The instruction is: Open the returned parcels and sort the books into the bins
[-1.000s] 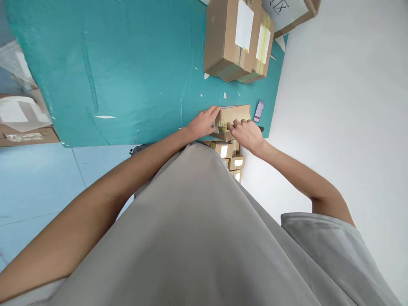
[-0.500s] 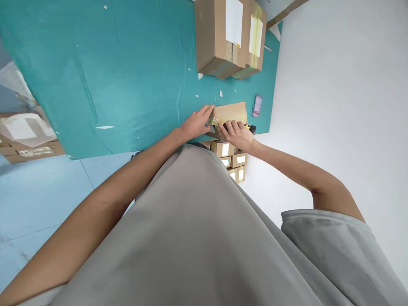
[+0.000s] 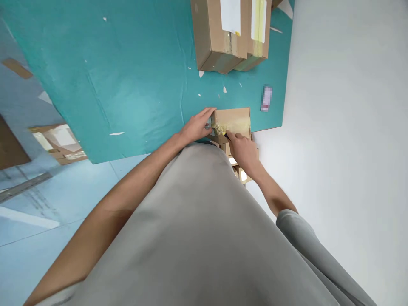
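Observation:
A small cardboard box lies at the near edge of the teal-covered table, with wrinkled clear-yellow tape at its left end. My left hand grips that left end, fingers on the far side and thumb nearer me. In my closed right hand is a black and yellow utility knife. Only its front part shows; the rest is covered by my fingers. The knife is at the near side of the box, close to the tape. Whether the blade is in the cardboard I cannot tell.
Two larger taped boxes with white labels stand at the far side of the teal table. Paper scraps and a blurred-out small item lie on it. Labelled boxes are stacked below the near edge. A white wall rises at right.
My right hand has come nearer my body and turned, so less of the knife shows. My left hand keeps its hold on the box. The whole view has shifted slightly.

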Motion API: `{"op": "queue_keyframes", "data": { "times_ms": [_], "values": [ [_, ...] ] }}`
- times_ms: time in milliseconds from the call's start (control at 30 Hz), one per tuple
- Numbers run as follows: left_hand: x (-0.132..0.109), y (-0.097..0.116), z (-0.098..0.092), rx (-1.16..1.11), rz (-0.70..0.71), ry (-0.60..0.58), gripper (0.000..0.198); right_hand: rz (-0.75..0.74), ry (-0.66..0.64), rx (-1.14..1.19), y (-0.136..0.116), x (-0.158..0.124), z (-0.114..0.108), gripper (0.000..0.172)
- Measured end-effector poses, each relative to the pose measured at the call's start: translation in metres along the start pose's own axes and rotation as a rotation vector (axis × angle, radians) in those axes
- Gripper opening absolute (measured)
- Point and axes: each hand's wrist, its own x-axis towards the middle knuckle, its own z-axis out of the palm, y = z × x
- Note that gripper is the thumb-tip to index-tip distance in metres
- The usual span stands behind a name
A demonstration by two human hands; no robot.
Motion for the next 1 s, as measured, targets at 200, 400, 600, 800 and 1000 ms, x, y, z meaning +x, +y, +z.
{"op": "queue_keyframes", "data": {
  "times_ms": [200,400,600,800,1000],
  "values": [
    [-0.009,0.005,-0.002,-0.042,-0.049,0.066,0.087,0.093,0.101,0.333,0.002,0.003,0.013,0.059],
    [-0.004,0.008,-0.006,0.023,-0.074,0.105,0.085,0.052,0.106,0.512,-0.011,0.032,0.024,0.061],
    [-0.005,0.009,-0.012,0.037,-0.068,0.11,0.08,0.081,0.019,0.512,-0.02,0.031,0.012,0.057],
    [-0.009,0.007,-0.014,0.053,-0.087,0.088,0.081,0.117,-0.048,0.451,-0.031,0.037,-0.005,0.05],
    [-0.01,0.005,-0.01,0.055,-0.064,0.051,0.081,0.119,-0.137,0.424,-0.028,0.025,-0.006,0.049]
  ]
}}
